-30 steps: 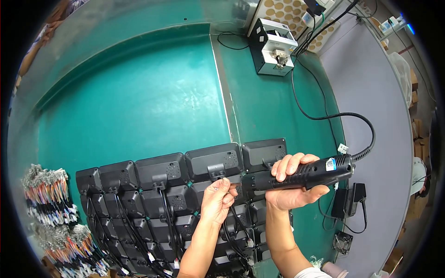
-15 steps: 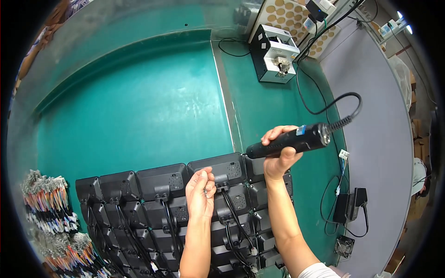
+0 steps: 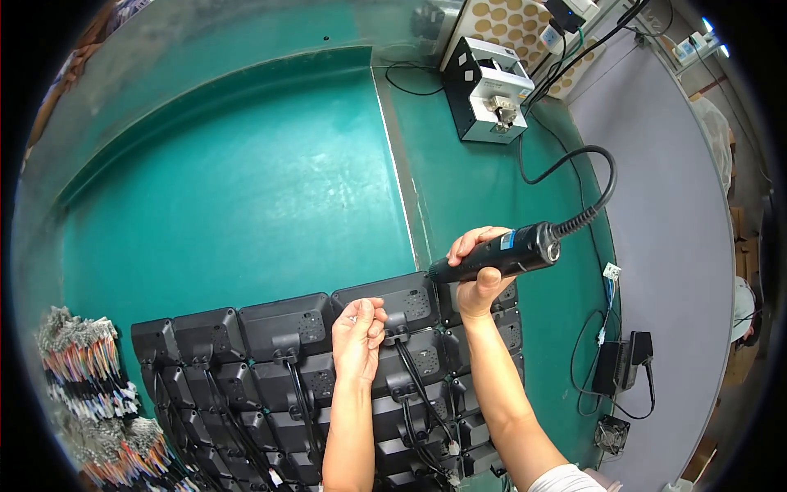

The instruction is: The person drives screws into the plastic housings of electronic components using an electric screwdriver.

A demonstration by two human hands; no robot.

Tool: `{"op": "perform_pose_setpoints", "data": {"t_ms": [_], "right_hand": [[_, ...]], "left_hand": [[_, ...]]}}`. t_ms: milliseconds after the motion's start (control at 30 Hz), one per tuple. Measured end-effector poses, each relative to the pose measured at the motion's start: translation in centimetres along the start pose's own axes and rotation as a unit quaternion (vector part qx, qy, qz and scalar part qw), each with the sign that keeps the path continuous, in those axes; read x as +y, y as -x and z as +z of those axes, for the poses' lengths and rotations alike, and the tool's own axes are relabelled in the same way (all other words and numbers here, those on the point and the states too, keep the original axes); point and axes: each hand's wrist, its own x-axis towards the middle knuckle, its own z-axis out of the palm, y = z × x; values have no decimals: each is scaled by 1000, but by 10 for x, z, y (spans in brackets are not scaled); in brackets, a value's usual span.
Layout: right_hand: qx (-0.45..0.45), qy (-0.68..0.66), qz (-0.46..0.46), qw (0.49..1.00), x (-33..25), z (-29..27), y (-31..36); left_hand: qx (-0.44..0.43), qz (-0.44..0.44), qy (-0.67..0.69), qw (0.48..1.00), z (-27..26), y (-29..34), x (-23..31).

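My right hand (image 3: pixel 482 273) is wrapped round a black electric screwdriver (image 3: pixel 516 250), which lies almost level. Its tip end points left, at the upper right corner of a black plastic housing (image 3: pixel 393 302) in the top row; whether the tip touches is hidden. The cord leaves the tool's rear end. Curled fingers close my left hand (image 3: pixel 357 336), which hovers over the same housing's lower left part. Tiny shiny bits that look like small screws show between those fingers. Several more black housings (image 3: pixel 283 324) lie in rows below, with black cables (image 3: pixel 301 394) running from their mounts.
Bundles of coloured wires (image 3: pixel 86 361) lie at the left. A screw feeder (image 3: pixel 490 94) stands at the back right, near hanging cords. By the grey side panel (image 3: pixel 656 205) are a black power adapter (image 3: pixel 611 367) and a small fan (image 3: pixel 611 435). A metal strip (image 3: pixel 402 172) crosses the green mat.
The screwdriver and my right hand have shifted slightly left, and the cord's loop has swung left with them. My left hand has barely moved and stays closed.
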Motion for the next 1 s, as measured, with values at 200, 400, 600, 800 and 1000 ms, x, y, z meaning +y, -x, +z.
{"op": "perform_pose_setpoints", "data": {"t_ms": [200, 400, 600, 800, 1000], "right_hand": [[23, -62, 9, 998, 5, -5, 0], [63, -67, 14, 996, 3, -13, -15], [102, -114, 14, 988, -53, -10, -8], [95, -122, 1, 988, -96, -10, 12], [116, -132, 5, 984, -119, -9, 24]], "left_hand": [[-5, 5, -3, 1000, -1, 0, 0], [-4, 14, -6, 1000, 1, 1, 0], [7, -2, 87, 996, 9, 21, 9], [-60, -49, 57, 995, 20, 57, -8], [-84, -95, 53, 991, 27, 65, -22]]}}
